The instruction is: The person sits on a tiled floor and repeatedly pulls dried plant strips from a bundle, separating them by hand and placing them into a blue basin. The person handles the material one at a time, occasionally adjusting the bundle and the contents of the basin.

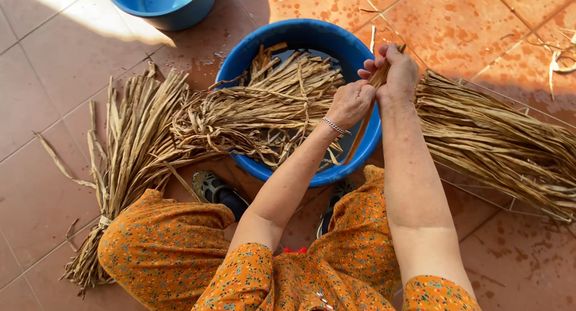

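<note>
Strong daylight falls on the tiled floor (456, 23), brightest at top left where a patch glares almost white. A broad shadow darkens the left tiles and the blue basin (360, 161). Wet tiles glisten. Focus is sharp throughout, with slight wide-angle stretch at the edges

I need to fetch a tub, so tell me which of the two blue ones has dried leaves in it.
The near tub, right under the left hand and right hand, holds the dried leaves. The far tub at the top edge shows none.
</note>
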